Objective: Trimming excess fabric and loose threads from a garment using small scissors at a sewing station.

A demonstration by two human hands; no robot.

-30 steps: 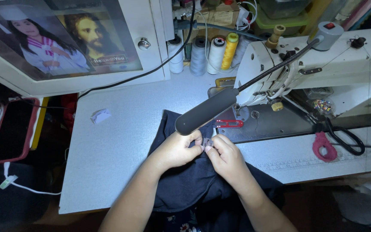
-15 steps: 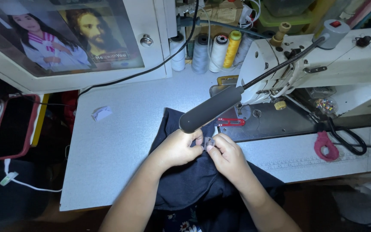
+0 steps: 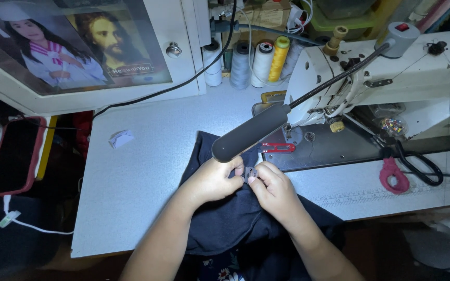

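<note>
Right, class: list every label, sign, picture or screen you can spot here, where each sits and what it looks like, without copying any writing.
Framed picture: top left, leaning behind the table; rectangular, white frame, two figures with a small caption strip.
Phone: far left, lying flat; dark blank screen, red case.
Small label: pinched between left hand and right hand over dark fabric; tiny, grey.
Ruler strip: along the table's front edge, right; pale with fine markings.

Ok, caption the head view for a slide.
Both hands, left hand and right hand, pinch dark fabric beside a sewing machine.

The grey sewing table carries dark cloth, thread cones, scissors.
</note>
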